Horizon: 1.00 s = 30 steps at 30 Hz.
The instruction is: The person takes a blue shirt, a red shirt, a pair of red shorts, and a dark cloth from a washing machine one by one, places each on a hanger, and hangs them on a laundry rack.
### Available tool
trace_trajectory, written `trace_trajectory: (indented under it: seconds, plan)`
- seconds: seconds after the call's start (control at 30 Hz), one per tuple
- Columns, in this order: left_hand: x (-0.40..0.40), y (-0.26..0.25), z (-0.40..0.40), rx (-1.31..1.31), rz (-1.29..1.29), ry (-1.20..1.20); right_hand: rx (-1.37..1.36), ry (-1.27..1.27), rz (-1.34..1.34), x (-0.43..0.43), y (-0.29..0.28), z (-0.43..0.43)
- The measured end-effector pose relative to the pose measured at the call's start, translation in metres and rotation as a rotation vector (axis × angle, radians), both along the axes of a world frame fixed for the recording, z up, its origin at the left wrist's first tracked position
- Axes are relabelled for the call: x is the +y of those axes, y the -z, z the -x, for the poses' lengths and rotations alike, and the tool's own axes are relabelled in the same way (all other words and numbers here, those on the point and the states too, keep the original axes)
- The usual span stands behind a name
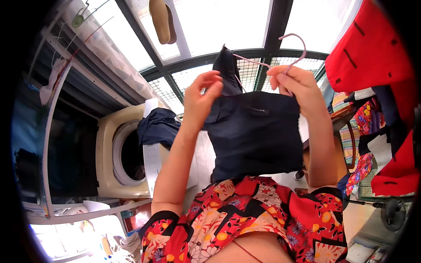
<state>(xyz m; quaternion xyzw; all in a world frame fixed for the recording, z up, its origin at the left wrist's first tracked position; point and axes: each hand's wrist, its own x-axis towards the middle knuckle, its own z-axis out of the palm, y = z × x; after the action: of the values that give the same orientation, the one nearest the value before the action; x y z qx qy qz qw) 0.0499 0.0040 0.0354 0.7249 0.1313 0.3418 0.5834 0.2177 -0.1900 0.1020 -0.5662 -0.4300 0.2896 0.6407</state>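
Note:
My right hand (297, 82) grips a pink wire hanger (304, 49) near the base of its hook. A dark navy garment (256, 134) hangs in front of my chest, with one hanger end inside its raised upper-left part. Its other upper corner lies just below my right hand; whether those fingers also hold cloth is hidden. My left hand (203, 95) is beside the garment's left part, fingers curled and thumb apart, with nothing visible between them.
On the left stands a top-loading washing machine (107, 154), its lid raised, with a crumpled dark garment (158, 126) over its edge. Red cloth (368, 49) hangs at right above a wooden chair (352, 144). Beyond are windows with wire mesh (194, 80) and a hanging shoe (161, 23).

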Motion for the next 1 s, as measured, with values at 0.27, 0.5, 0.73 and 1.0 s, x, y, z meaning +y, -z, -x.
trace_trajectory:
  seconds: [0.27,0.5,0.73,1.0]
  plan:
    - [0.056,0.030,-0.015,-0.106,-0.175,0.023,-0.102,-0.052,0.064,-0.042,-0.055,0.006]
    - [-0.007,-0.026,-0.026,-0.286,-0.253,-0.126,-0.104,-0.015,0.066,-0.073,-0.063,0.002]
    - [0.019,-0.057,-0.039,-0.221,-0.076,0.209,-0.138,-0.040,0.237,-0.086,-0.063,0.014]
    - [0.018,-0.078,-0.068,-0.003,-0.362,0.382,-0.143,0.037,0.172,-0.096,-0.067,0.025]
